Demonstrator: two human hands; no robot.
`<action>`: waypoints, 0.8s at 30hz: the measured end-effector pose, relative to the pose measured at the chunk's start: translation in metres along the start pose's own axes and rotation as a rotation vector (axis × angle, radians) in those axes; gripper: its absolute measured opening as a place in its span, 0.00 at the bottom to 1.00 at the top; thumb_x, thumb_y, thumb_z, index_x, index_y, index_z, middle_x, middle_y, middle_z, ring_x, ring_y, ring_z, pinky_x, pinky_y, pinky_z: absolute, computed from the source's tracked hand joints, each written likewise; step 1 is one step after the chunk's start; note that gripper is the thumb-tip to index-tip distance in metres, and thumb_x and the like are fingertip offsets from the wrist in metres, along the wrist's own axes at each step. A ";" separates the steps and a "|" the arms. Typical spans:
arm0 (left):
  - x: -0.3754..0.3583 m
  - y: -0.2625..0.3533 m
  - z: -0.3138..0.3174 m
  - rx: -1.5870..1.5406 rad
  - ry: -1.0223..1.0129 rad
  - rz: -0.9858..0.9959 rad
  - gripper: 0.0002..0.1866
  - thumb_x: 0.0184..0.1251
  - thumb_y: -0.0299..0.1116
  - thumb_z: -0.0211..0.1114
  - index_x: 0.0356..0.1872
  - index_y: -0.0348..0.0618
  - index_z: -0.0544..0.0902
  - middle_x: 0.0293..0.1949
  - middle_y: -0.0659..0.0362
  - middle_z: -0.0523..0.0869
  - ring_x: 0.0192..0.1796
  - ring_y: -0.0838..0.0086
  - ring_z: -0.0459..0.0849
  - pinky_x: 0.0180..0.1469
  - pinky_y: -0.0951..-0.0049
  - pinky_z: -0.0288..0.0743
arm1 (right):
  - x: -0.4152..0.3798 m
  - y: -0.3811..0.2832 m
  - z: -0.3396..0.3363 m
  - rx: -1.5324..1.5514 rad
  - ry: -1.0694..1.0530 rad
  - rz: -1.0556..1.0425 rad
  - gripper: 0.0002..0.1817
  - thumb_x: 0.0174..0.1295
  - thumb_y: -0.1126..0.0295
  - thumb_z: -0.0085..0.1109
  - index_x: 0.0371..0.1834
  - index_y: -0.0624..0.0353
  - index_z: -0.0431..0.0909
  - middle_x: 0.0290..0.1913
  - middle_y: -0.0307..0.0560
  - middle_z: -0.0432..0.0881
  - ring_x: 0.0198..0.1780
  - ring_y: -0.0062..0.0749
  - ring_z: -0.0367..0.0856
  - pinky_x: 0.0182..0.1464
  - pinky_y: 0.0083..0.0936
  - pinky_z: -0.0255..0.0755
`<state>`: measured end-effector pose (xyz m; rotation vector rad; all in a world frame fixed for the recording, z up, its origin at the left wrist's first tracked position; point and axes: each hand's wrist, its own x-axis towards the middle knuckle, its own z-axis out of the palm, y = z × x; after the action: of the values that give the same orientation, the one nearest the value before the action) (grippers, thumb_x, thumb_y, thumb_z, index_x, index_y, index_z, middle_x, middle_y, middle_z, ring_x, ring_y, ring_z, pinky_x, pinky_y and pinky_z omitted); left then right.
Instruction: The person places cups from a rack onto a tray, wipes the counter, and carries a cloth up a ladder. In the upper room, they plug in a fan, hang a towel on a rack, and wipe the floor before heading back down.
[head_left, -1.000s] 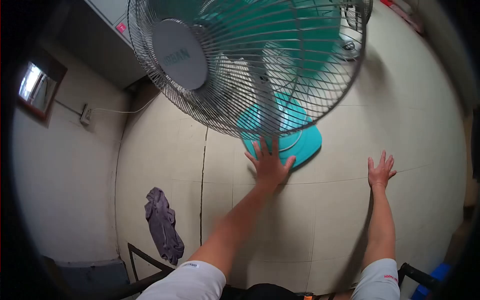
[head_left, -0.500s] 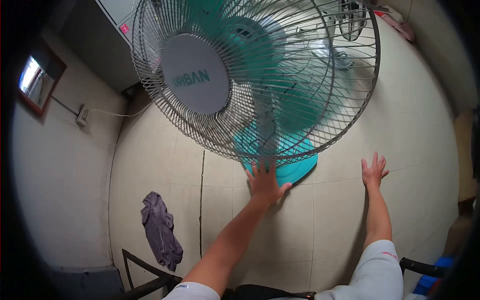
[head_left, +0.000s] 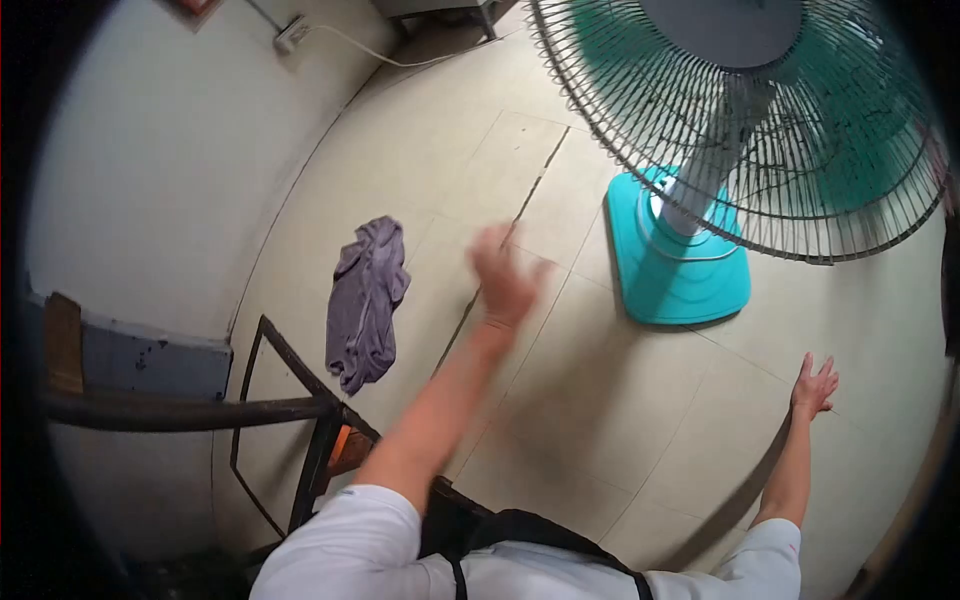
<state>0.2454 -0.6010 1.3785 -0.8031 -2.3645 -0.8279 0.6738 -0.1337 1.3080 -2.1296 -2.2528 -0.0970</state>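
My left hand (head_left: 505, 280) is over the tiled floor, between the cloth and the fan. It is blurred, but its thumb stands apart from the fingers and nothing shows in it. My right hand (head_left: 815, 387) is stretched out at the right with its fingers apart, holding nothing. Ahead of both hands stands a fan with a round wire guard (head_left: 690, 150), a grey post (head_left: 705, 180) and a teal base (head_left: 680, 285). Left of my left hand, a crumpled purple-grey cloth (head_left: 366, 305) lies on the floor.
A dark metal frame (head_left: 300, 405) with bars stands at the lower left. A white cable (head_left: 400, 63) runs from a wall socket (head_left: 292, 35) along the upper left. The white wall (head_left: 190, 170) bounds the floor on the left.
My view has swung left and down. My left hand has left the front of the fan's base and moved left toward the cloth. My right hand stays stretched out.
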 end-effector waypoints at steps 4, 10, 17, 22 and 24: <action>0.012 -0.154 -0.095 0.573 -0.091 -0.502 0.42 0.54 0.53 0.76 0.70 0.50 0.72 0.72 0.47 0.65 0.74 0.47 0.60 0.73 0.38 0.50 | 0.004 0.003 0.007 -0.004 0.042 -0.024 0.45 0.67 0.28 0.41 0.82 0.42 0.54 0.81 0.61 0.52 0.83 0.49 0.45 0.70 0.78 0.41; -0.053 -0.178 -0.090 -0.008 -0.415 -0.542 0.29 0.60 0.43 0.73 0.62 0.44 0.79 0.60 0.47 0.81 0.62 0.52 0.79 0.67 0.56 0.70 | 0.004 0.001 0.005 0.048 0.023 -0.030 0.47 0.66 0.27 0.42 0.81 0.44 0.54 0.80 0.61 0.54 0.83 0.52 0.44 0.70 0.78 0.40; -0.159 0.016 -0.132 -0.125 -0.635 0.143 0.24 0.51 0.34 0.72 0.53 0.49 0.83 0.54 0.55 0.81 0.58 0.55 0.78 0.62 0.54 0.67 | 0.015 0.022 0.035 -0.019 0.293 -0.036 0.32 0.66 0.35 0.49 0.60 0.47 0.80 0.71 0.46 0.73 0.74 0.41 0.65 0.72 0.67 0.50; -0.181 0.031 -0.128 -0.073 -0.564 0.070 0.29 0.52 0.36 0.72 0.59 0.50 0.79 0.60 0.49 0.75 0.64 0.50 0.72 0.66 0.48 0.60 | -0.043 0.023 0.006 0.178 0.313 -0.123 0.23 0.69 0.46 0.53 0.53 0.50 0.83 0.57 0.48 0.79 0.66 0.46 0.71 0.72 0.60 0.53; -0.175 0.050 -0.132 -0.023 -0.541 0.062 0.32 0.53 0.39 0.73 0.62 0.50 0.76 0.64 0.47 0.72 0.68 0.48 0.68 0.68 0.46 0.58 | -0.058 0.028 -0.004 0.168 0.242 -0.074 0.24 0.69 0.46 0.54 0.57 0.50 0.80 0.61 0.48 0.76 0.68 0.45 0.68 0.73 0.62 0.50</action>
<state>0.4349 -0.7218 1.3794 -1.2287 -2.7737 -0.6725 0.7047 -0.1901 1.3087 -1.8432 -2.1201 -0.1528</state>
